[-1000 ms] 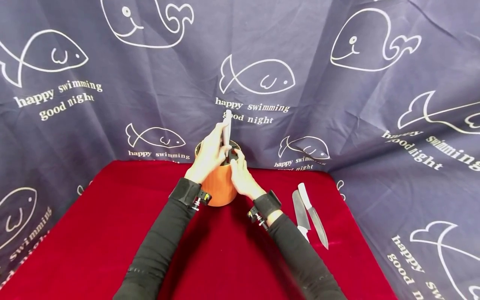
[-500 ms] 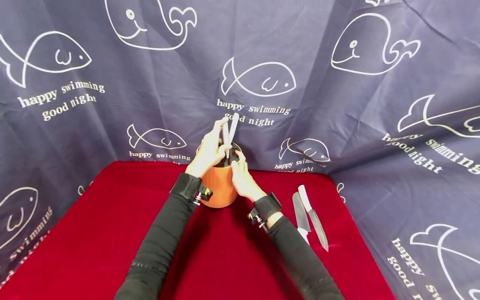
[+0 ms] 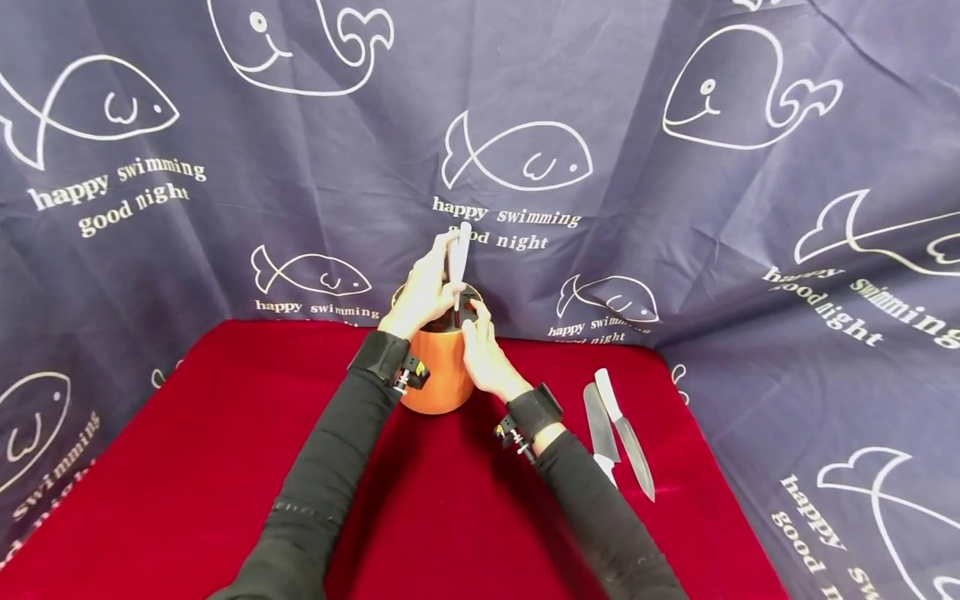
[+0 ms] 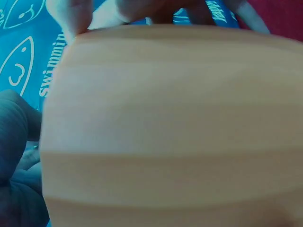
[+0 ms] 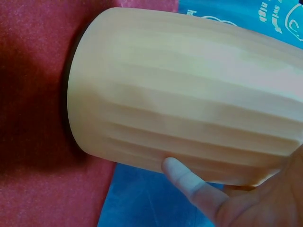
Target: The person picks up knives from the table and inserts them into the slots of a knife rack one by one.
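A round orange knife holder [image 3: 438, 379] with a black slotted top stands on the red cloth in the head view; its ribbed side looks pale in both wrist views. Above it, my left hand [image 3: 420, 296] pinches a white-handled knife [image 3: 454, 268], handle up; its blade is hidden. Right behind it rises another white handle [image 3: 465, 237], overlapping it in the head view. My right hand [image 3: 487, 357] grips the holder's right side near the rim, and one finger [image 5: 184, 177] lies against the ribbed wall in the right wrist view.
To the right of the holder, two white-handled knives lie on the red cloth [image 3: 247, 450]: a broad-bladed one [image 3: 600, 421] and a pointed one [image 3: 636, 458]. A dark curtain [image 3: 360, 175] with fish and whale drawings hangs close behind the holder and along the sides.
The left hand has shifted slightly, and its wrist is a little further right. The two white handles looked spread apart half a second ago and now overlap. The right hand stays in place.
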Tool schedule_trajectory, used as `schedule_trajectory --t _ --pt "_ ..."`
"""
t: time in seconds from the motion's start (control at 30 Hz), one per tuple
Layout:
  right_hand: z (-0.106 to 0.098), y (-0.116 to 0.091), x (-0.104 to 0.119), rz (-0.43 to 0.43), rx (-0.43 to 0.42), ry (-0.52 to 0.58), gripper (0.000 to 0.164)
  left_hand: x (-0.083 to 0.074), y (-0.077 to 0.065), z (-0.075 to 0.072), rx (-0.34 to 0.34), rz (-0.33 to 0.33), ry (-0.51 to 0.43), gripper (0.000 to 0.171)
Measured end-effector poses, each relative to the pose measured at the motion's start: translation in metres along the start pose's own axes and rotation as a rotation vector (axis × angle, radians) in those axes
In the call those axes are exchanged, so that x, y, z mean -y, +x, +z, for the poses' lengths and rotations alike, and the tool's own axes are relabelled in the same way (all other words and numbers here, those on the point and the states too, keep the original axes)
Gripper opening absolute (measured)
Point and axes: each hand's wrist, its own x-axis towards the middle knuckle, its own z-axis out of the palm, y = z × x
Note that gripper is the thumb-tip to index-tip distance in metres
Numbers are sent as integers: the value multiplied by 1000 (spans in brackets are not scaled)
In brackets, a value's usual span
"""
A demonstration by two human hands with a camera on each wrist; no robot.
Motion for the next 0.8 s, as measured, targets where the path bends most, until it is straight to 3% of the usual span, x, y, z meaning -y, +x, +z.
schedule_trajectory --t 0.3,0.5,0.6,0.7,0.8 --pt "-1 2 1 20 -6 -18 52 0 0 3 -14 31 -42 81" --pt "0 2 1 -19 -12 6 52 2 -2 11 -36 115 4 81" --pt "1 3 1 -38 -13 6 52 1 -3 12 -33 98 26 82" --pt "1 2 1 -35 -8 -1 52 2 -6 15 -58 90 56 81" --pt "0 1 2 -31 1 2 52 6 -9 20 -133 119 28 82"
